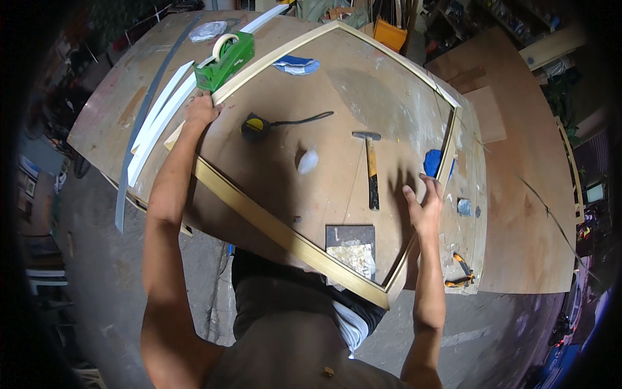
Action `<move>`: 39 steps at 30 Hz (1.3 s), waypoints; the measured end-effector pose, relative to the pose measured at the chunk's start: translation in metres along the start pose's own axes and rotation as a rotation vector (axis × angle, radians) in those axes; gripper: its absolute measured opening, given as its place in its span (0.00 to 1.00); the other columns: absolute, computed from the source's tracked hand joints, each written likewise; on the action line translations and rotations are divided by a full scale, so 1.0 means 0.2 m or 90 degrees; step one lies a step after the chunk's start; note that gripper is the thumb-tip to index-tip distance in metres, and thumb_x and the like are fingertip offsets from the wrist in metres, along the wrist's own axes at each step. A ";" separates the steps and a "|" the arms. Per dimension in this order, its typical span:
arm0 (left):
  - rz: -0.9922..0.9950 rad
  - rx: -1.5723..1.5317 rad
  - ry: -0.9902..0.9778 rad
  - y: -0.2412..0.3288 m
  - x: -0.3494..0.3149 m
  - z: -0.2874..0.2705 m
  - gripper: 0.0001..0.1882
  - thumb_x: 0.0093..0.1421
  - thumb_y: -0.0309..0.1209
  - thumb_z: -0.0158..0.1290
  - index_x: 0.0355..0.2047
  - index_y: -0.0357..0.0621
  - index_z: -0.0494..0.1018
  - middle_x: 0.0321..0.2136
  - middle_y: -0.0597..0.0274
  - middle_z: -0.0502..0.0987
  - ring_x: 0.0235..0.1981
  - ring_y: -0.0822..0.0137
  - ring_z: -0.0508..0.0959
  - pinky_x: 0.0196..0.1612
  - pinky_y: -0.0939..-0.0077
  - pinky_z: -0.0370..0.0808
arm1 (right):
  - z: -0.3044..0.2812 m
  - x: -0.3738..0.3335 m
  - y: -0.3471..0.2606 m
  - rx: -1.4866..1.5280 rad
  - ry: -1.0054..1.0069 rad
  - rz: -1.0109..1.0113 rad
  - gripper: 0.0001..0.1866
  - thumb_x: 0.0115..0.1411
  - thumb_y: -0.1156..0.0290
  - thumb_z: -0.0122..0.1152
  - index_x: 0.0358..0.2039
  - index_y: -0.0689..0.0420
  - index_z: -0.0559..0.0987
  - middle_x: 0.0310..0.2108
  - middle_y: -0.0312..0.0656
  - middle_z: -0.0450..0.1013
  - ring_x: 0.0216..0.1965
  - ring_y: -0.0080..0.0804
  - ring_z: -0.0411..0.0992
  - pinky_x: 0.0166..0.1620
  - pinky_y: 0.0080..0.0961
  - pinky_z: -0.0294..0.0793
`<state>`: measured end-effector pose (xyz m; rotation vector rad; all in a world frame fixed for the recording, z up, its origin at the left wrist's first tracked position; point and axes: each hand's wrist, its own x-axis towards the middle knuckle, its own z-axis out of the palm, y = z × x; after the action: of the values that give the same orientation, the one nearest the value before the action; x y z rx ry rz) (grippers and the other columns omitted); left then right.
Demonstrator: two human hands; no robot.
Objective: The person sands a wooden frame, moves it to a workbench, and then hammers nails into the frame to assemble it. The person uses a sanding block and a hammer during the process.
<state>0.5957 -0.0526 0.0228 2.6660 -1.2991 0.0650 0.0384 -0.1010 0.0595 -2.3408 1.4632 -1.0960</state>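
Observation:
A large light-wood frame lies tilted across the workbench, its near corner overhanging the front edge by my waist. On its left side my left hand is closed around the wooden bar, just below a green tape dispenser. My right hand is over the frame's right side, thumb and fingers apart; whether the fingers touch the bar I cannot tell. Inside the frame lie a hammer, a black and yellow tape measure with a strap, and a small white translucent lump.
White strips and a long grey strip lie along the left. A dark square plate sits near the front edge, orange-handled pliers at the right corner. Blue cloths and a brown board are around.

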 end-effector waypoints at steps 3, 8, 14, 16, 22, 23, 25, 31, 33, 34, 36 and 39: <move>0.038 -0.049 0.006 -0.02 0.05 0.05 0.28 0.52 0.44 0.55 0.46 0.35 0.63 0.49 0.38 0.65 0.47 0.44 0.71 0.49 0.56 0.69 | 0.17 0.25 -0.16 0.069 -0.137 -0.071 0.20 0.48 0.68 0.64 0.42 0.60 0.75 0.40 0.50 0.71 0.43 0.45 0.70 0.47 0.33 0.68; 0.087 -0.086 0.083 -0.03 0.03 0.01 0.25 0.53 0.43 0.54 0.42 0.34 0.64 0.41 0.42 0.69 0.42 0.45 0.72 0.44 0.55 0.71 | 0.72 0.77 -0.39 0.087 -0.286 -0.215 0.25 0.52 0.65 0.60 0.52 0.53 0.69 0.52 0.51 0.65 0.50 0.47 0.66 0.51 0.34 0.66; 0.141 -0.118 0.208 -0.05 0.05 0.04 0.26 0.50 0.44 0.55 0.39 0.34 0.64 0.38 0.44 0.68 0.39 0.47 0.73 0.41 0.55 0.72 | 1.41 1.13 -0.55 -0.001 -0.340 -0.131 0.43 0.49 0.59 0.61 0.63 0.47 0.51 0.66 0.47 0.38 0.66 0.47 0.39 0.64 0.33 0.45; 0.125 -0.146 0.188 -0.04 0.01 0.02 0.25 0.51 0.43 0.54 0.39 0.34 0.64 0.38 0.44 0.68 0.40 0.47 0.73 0.41 0.55 0.72 | 1.54 1.20 -0.61 -0.050 -0.424 -0.125 0.45 0.49 0.52 0.56 0.65 0.46 0.47 0.67 0.45 0.35 0.67 0.45 0.34 0.65 0.36 0.39; 0.090 -0.095 0.119 -0.03 -0.08 -0.04 0.24 0.53 0.42 0.54 0.40 0.34 0.64 0.41 0.45 0.67 0.43 0.48 0.72 0.42 0.57 0.73 | 1.67 1.16 -0.74 -0.151 -0.535 -0.170 0.37 0.56 0.49 0.40 0.65 0.39 0.46 0.67 0.33 0.33 0.68 0.35 0.30 0.62 0.57 0.26; 0.086 -0.107 0.116 -0.03 -0.08 -0.04 0.23 0.53 0.42 0.53 0.40 0.35 0.64 0.42 0.43 0.67 0.42 0.46 0.72 0.42 0.55 0.72 | 1.67 1.17 -0.73 -0.138 -0.517 -0.191 0.35 0.56 0.51 0.39 0.65 0.39 0.46 0.67 0.32 0.34 0.68 0.34 0.30 0.61 0.59 0.24; 0.069 -0.133 0.105 -0.04 -0.07 0.02 0.24 0.53 0.42 0.53 0.43 0.36 0.63 0.45 0.41 0.65 0.41 0.43 0.72 0.42 0.52 0.71 | 1.70 1.15 -0.70 -0.148 -0.497 -0.227 0.35 0.56 0.50 0.39 0.65 0.39 0.46 0.67 0.32 0.34 0.68 0.34 0.30 0.62 0.59 0.25; 0.071 -0.096 0.045 -0.05 -0.04 0.05 0.34 0.53 0.45 0.53 0.54 0.38 0.58 0.51 0.40 0.63 0.45 0.42 0.70 0.47 0.53 0.68 | 1.73 1.20 -0.66 -0.077 -0.482 -0.242 0.37 0.56 0.52 0.45 0.65 0.40 0.46 0.67 0.34 0.37 0.68 0.35 0.32 0.62 0.58 0.26; 0.072 -0.064 0.109 -0.03 -0.11 -0.01 0.37 0.52 0.48 0.53 0.56 0.38 0.57 0.51 0.41 0.63 0.49 0.44 0.67 0.51 0.55 0.65 | 1.66 1.18 -0.65 -0.020 -0.521 -0.204 0.37 0.56 0.54 0.49 0.64 0.42 0.49 0.66 0.37 0.40 0.67 0.37 0.34 0.63 0.54 0.29; 0.077 -0.052 0.147 -0.01 -0.12 -0.05 0.39 0.51 0.49 0.54 0.57 0.38 0.56 0.51 0.41 0.63 0.51 0.45 0.65 0.52 0.55 0.63 | 1.61 1.20 -0.64 0.006 -0.533 -0.185 0.37 0.56 0.55 0.51 0.64 0.42 0.50 0.66 0.39 0.42 0.67 0.38 0.35 0.64 0.51 0.31; 0.153 -0.065 0.302 0.11 -0.15 -0.08 0.38 0.49 0.48 0.57 0.55 0.38 0.60 0.48 0.46 0.67 0.49 0.49 0.66 0.52 0.59 0.63 | 1.55 1.25 -0.29 0.222 -0.401 -0.185 0.34 0.56 0.56 0.54 0.62 0.46 0.57 0.62 0.46 0.52 0.65 0.42 0.47 0.64 0.40 0.44; 0.250 -0.193 0.302 0.01 -0.40 -0.16 0.28 0.47 0.41 0.61 0.46 0.40 0.69 0.42 0.50 0.72 0.44 0.51 0.71 0.48 0.62 0.67 | 1.03 0.96 -0.47 0.224 -0.363 -0.066 0.27 0.57 0.55 0.54 0.55 0.53 0.67 0.54 0.50 0.64 0.57 0.45 0.61 0.59 0.32 0.57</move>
<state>0.5456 0.0142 0.0455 1.9537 -1.4934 0.4770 0.2890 -0.2604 0.0530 -2.2271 0.8769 -0.5644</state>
